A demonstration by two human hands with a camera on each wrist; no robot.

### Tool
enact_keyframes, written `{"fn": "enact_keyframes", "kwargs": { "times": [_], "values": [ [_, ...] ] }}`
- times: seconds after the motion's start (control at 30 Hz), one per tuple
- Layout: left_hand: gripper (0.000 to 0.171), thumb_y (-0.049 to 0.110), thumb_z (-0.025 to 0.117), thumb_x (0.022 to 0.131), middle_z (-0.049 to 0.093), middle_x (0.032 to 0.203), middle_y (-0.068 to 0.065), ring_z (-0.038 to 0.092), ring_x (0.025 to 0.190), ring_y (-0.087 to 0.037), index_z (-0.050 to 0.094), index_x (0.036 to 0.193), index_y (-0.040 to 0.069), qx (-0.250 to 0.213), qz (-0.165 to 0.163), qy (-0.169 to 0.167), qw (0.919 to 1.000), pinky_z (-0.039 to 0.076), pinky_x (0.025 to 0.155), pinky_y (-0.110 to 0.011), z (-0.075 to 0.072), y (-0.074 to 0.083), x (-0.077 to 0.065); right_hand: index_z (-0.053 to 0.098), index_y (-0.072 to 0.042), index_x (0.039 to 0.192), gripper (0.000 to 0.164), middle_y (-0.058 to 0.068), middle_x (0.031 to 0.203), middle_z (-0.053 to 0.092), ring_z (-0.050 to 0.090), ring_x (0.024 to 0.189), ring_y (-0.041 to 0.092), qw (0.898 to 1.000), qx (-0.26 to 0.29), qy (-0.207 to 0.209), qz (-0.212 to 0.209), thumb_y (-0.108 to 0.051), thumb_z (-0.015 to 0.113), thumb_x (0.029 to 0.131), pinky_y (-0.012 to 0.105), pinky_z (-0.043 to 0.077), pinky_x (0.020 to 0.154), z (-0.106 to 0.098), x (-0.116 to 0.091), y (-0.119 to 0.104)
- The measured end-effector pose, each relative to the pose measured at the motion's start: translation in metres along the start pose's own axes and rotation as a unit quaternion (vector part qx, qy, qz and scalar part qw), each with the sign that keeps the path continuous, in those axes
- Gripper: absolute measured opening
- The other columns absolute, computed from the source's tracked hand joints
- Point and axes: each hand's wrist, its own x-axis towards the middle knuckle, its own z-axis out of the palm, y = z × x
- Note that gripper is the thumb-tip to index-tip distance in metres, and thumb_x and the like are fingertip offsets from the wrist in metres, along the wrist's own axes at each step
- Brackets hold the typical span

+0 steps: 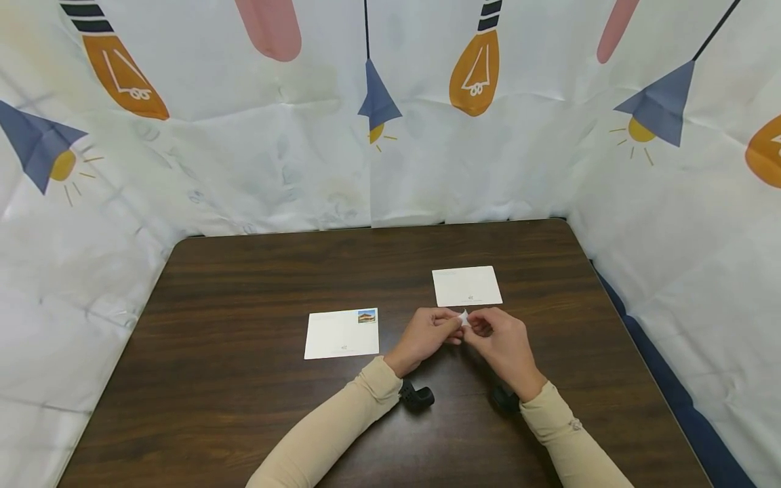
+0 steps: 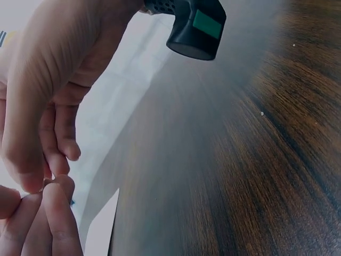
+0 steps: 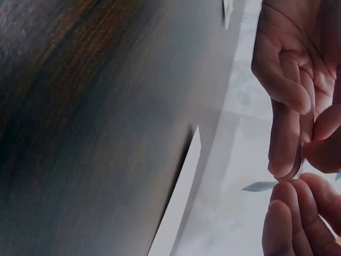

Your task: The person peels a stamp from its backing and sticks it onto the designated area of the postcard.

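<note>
A small white piece of paper (image 1: 464,318) is between both hands, above the table and just in front of the right card. My left hand (image 1: 426,336) pinches it from the left between thumb and fingers. From the other side my right hand (image 1: 504,343) pinches it too, thumb below and index finger above. In both wrist views the fingertips meet and mostly hide the piece. Behind the hands lies a blank white postcard (image 1: 467,286). To the left of them rests another white postcard (image 1: 338,339), with a colourful picture stamp (image 1: 367,316) at its upper right corner.
The dark brown wooden table (image 1: 213,400) has rounded far corners. A white curtain (image 1: 268,156) printed with lamps and bulbs hangs behind it and along both sides. Black wrist devices (image 1: 417,396) are under both wrists, close above the tabletop.
</note>
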Motion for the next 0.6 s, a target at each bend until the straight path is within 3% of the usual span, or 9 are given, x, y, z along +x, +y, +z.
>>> {"fn": "enact_keyframes", "kwargs": {
  "times": [0.6],
  "values": [
    [0.024,0.013,0.062,0.104,0.079,0.107,-0.023,0.073,0.083,-0.006,0.073,0.114,-0.005,0.004,-0.007,0.018,0.9998,0.065,0.081,-0.028,-0.0002,-0.0052,0.0023,0.08,-0.004,0.091,0.012,0.006,0.082,0.078,0.074,0.072,0.015,0.999,-0.035,-0.009,-0.013,-0.005,0.083,0.079,0.036,0.062,0.066,0.0027,0.0011,-0.0001]
  ]
}}
